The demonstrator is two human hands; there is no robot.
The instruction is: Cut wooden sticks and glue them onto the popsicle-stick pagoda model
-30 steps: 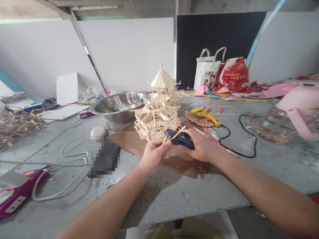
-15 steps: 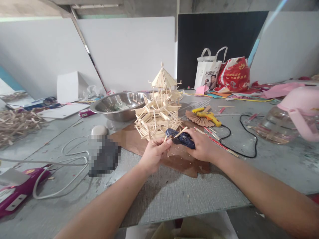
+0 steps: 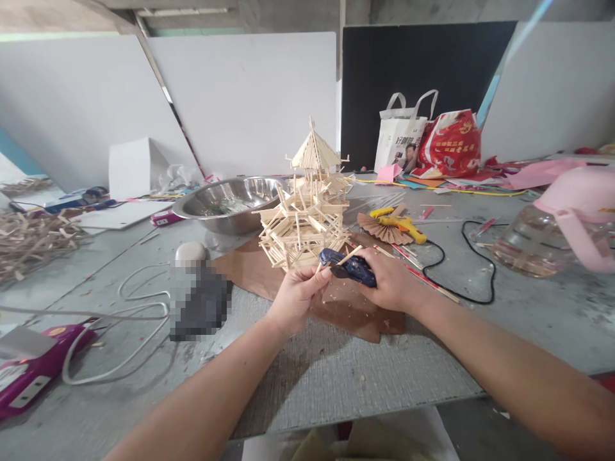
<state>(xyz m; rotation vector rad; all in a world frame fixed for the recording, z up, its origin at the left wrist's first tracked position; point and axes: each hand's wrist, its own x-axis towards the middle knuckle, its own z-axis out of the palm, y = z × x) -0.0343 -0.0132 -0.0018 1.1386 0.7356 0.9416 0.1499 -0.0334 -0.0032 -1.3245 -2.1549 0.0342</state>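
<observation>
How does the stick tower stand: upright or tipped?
Upright. The stick tower has its pointed roof uppermost, with wider tiers below.

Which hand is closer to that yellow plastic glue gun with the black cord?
Right. The right hand, gripping a dark blue tool, is just in front of the yellow plastic glue gun. The left hand is farther away, to its left.

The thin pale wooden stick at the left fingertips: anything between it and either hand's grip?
Nothing visible separates the thin pale wooden stick from the left hand, which appears to pinch it. On the other side, the dark blue handheld tool, held in the right hand, stands between the stick and that hand's grip.
</observation>
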